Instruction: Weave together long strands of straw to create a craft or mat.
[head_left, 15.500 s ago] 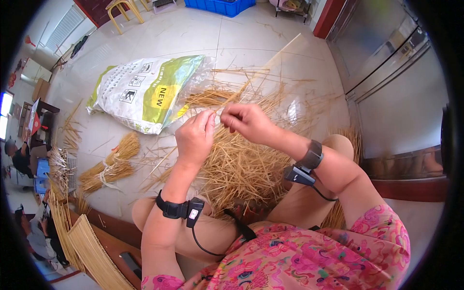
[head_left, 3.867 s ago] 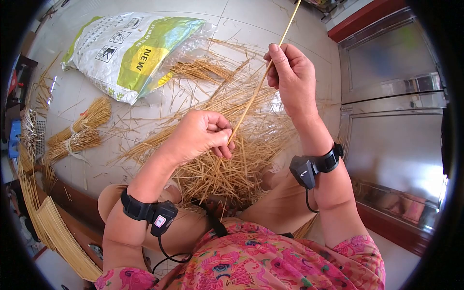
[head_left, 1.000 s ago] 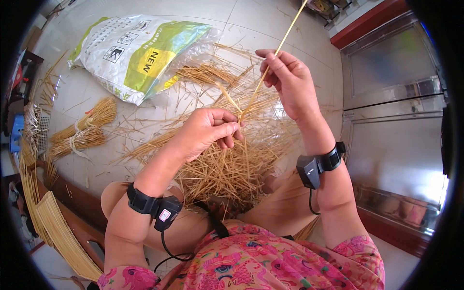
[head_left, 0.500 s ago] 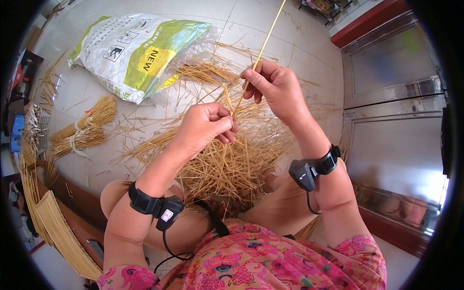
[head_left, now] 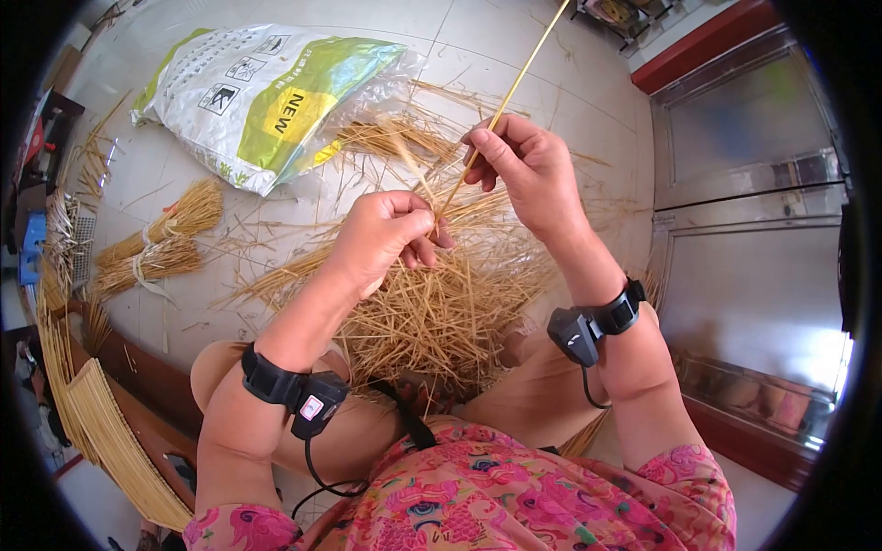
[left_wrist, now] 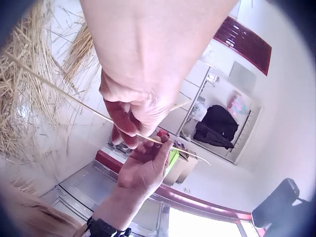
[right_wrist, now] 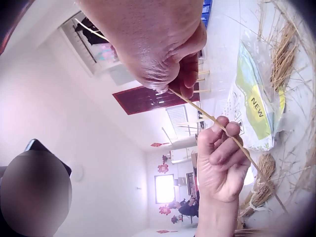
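Observation:
A long thin yellow straw stalk (head_left: 531, 64) runs slantwise through both hands above the straw pile (head_left: 432, 321). My left hand (head_left: 386, 234) pinches it low between thumb and forefinger. There a pale, flat strip of straw sheath (head_left: 411, 167) sticks up apart from the stalk. Further up, my right hand (head_left: 533, 170) pinches the same stalk between thumb and fingers, its upper end reaching well beyond that hand. In the right wrist view the stalk (right_wrist: 254, 165) also extends below my left hand (right_wrist: 222, 168). Part of my right hand's grip is hidden behind its thumb.
A white and green plastic sack (head_left: 266, 101) lies on the tiled floor (head_left: 119, 220), with a straw heap (head_left: 395, 138) at its mouth. Tied straw bundles (head_left: 156, 243) lie at the left. Metal doors (head_left: 749, 248) stand at the right. A woven straw mat (head_left: 119, 450) is at lower left.
Earlier my hands were close together; by 3.9 s ago they held the stalk far apart. Since then the sheath strip has come away, and my right hand has moved down towards my left.

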Demonstrator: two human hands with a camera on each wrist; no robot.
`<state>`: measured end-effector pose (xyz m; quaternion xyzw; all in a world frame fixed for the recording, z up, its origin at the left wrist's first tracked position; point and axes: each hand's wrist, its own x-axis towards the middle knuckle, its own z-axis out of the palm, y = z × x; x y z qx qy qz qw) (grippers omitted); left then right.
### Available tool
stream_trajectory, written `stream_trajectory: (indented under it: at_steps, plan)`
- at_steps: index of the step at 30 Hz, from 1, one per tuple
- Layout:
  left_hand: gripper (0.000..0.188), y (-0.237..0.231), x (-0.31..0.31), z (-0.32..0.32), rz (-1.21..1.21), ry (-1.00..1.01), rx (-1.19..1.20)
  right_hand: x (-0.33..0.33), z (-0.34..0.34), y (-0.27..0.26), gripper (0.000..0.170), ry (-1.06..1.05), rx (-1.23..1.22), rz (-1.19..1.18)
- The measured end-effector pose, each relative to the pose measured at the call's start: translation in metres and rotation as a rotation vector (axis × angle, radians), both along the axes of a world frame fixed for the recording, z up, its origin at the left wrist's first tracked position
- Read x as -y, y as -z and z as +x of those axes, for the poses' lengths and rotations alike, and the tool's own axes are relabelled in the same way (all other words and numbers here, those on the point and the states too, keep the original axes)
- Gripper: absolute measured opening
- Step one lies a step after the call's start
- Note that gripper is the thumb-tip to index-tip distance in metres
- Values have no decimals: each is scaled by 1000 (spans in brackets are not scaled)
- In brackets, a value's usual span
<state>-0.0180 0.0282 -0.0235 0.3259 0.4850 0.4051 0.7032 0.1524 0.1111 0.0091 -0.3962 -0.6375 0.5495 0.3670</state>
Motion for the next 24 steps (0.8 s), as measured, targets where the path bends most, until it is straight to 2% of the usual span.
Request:
stream_trajectory:
  at_steps: [10, 20, 24]
  plan:
    - [11, 3, -2, -4, -132, -102, 53, 13, -2, -6, 16, -36, -39, 133]
    - [14, -13, -3, -10, -119, -130, -286, 18, -3, 4, 13, -2, -130, 196]
    - [14, 0, -2, -19, -119, -148, -351, 14, -2, 2, 15, 95, -284, 242]
